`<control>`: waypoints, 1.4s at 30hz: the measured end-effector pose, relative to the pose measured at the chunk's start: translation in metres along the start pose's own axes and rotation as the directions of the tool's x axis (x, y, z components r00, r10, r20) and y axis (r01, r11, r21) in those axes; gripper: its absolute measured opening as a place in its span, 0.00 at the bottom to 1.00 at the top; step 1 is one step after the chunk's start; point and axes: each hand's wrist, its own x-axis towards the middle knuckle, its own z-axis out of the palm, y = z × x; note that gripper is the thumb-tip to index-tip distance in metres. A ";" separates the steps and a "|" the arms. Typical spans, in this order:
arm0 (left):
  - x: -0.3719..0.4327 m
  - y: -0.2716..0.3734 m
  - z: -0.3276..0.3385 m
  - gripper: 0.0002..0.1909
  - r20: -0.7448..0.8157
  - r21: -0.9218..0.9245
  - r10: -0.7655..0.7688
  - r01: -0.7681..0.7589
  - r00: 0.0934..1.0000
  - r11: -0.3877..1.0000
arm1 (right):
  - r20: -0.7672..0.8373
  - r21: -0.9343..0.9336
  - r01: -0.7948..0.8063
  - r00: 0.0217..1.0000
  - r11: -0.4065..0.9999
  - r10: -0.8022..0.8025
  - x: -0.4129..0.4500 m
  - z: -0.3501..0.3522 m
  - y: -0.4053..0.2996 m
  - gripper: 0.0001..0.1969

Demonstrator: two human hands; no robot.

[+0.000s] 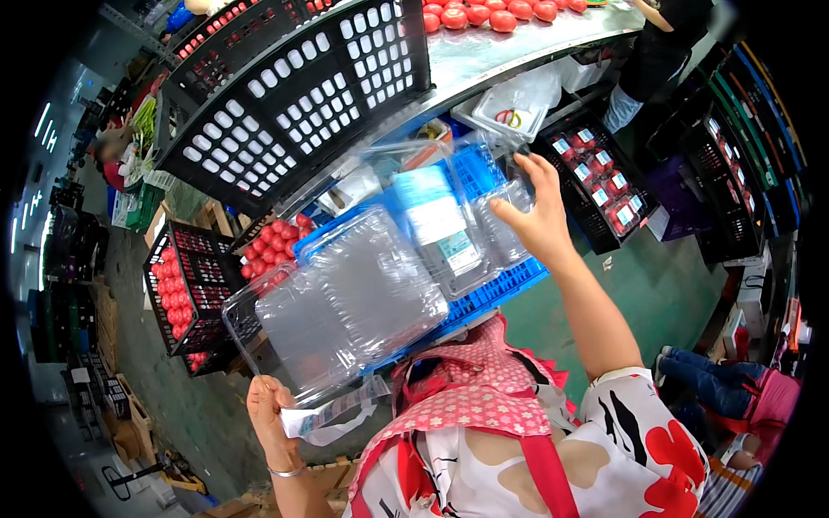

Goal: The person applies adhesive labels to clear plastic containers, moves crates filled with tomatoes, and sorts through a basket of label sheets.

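Observation:
My left hand [269, 405] has its fingers closed at the lower left corner of a clear plastic clamshell container [350, 291]. A strip of labels [337, 414] with writing hangs beside that hand. My right hand [537, 213] is spread, thumb apart from fingers, over more clear plastic containers [502, 220]; whether it grips one is unclear. A labelled clear container [447, 239] lies between the hands. Beneath them is a blue plastic crate [499, 294].
Black crates [304, 110] stand ahead on a metal table [550, 48] with tomatoes [502, 21]. Crates of tomatoes [171, 294] stand left. A black crate [602, 239] of labelled packs is at right. Scissors [508, 118] lie on white trays. Other people are around.

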 end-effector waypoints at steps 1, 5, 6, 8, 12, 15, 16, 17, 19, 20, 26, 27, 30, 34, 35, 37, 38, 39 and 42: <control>0.005 -0.001 -0.002 0.12 0.001 0.054 -0.031 0.031 1.000 0.998 | -0.043 -0.133 -0.017 0.999 0.991 0.011 -0.005 0.003 0.018 0.35; 0.013 -0.003 -0.002 0.10 -0.004 0.236 -0.073 0.072 0.997 0.969 | 0.190 -0.573 0.029 0.977 0.819 0.099 -0.040 0.048 0.108 0.39; 0.014 -0.005 -0.006 0.10 -0.011 0.237 -0.075 0.076 0.997 0.969 | 0.191 -0.603 0.020 0.974 0.797 0.120 -0.050 0.059 0.115 0.40; 0.016 -0.011 -0.011 0.07 -0.124 0.290 -0.066 0.100 0.990 0.952 | 0.232 -0.609 -0.016 0.953 0.793 0.197 -0.053 0.067 0.117 0.41; 0.011 -0.006 -0.003 0.06 -0.194 0.510 0.055 0.053 0.979 0.858 | 0.328 -0.553 -0.040 0.908 0.832 0.261 -0.040 0.058 0.118 0.40; 0.006 0.004 -0.002 0.07 -0.223 0.559 0.129 0.018 0.966 0.829 | 0.170 -0.471 -0.043 0.976 0.881 0.138 -0.030 0.055 0.142 0.30; 0.003 0.013 -0.005 0.07 -0.227 0.579 0.184 -0.019 0.956 0.815 | 0.111 -0.161 -0.129 0.983 0.978 0.148 -0.022 0.047 0.128 0.22; -0.001 0.025 -0.009 0.06 -0.237 0.603 0.235 -0.047 0.943 0.796 | 0.064 0.173 -0.187 0.982 0.967 0.179 -0.013 0.035 0.113 0.14; -0.016 0.058 -0.014 0.05 -0.243 0.668 0.319 -0.080 0.916 0.740 | 0.009 0.533 -0.174 0.980 0.828 0.200 -0.007 0.020 0.030 0.08; -0.024 0.078 -0.014 0.06 -0.205 0.680 0.334 -0.112 0.920 0.724 | 0.025 0.651 -0.099 0.994 0.752 0.109 -0.010 0.013 -0.008 0.08; 0.001 0.157 0.059 0.09 0.242 0.543 0.312 -0.395 0.919 0.741 | 0.182 0.883 0.122 0.801 0.453 -0.570 -0.059 0.012 -0.183 0.11; -0.014 0.168 0.071 0.09 0.307 0.474 0.280 -0.402 0.909 0.784 | 0.174 0.876 0.204 0.710 0.436 -0.683 -0.070 0.023 -0.214 0.18; -0.039 0.178 0.069 0.11 0.404 0.484 0.274 -0.458 0.873 0.746 | 0.363 0.920 -0.076 0.533 0.384 -0.765 -0.106 0.075 -0.267 0.29; -0.049 0.172 0.014 0.13 0.458 0.520 0.311 -0.534 0.833 0.667 | 0.649 0.737 -0.491 0.322 0.465 -0.689 -0.131 0.097 -0.269 0.27; -0.052 0.164 -0.003 0.14 0.450 0.518 0.278 -0.501 0.849 0.693 | 0.656 0.739 -0.492 0.372 0.460 -0.657 -0.136 0.099 -0.265 0.26; -0.054 0.141 -0.022 0.17 0.478 0.670 0.279 -0.551 0.833 0.498 | 0.675 0.736 -0.420 0.397 0.531 -0.622 -0.142 0.105 -0.258 0.25; -0.056 0.129 -0.022 0.18 0.482 0.783 0.366 -0.579 0.796 0.228 | 0.666 0.746 -0.366 0.432 0.557 -0.608 -0.146 0.108 -0.256 0.25; -0.056 0.115 -0.020 0.19 0.510 0.837 0.438 -0.544 0.740 -0.056 | 0.655 0.750 -0.311 0.471 0.584 -0.591 -0.150 0.111 -0.253 0.25; -0.057 0.087 -0.025 0.16 0.627 0.755 0.583 -0.586 0.517 -0.293 | 0.668 0.735 -0.250 0.432 0.631 -0.606 -0.158 0.115 -0.254 0.24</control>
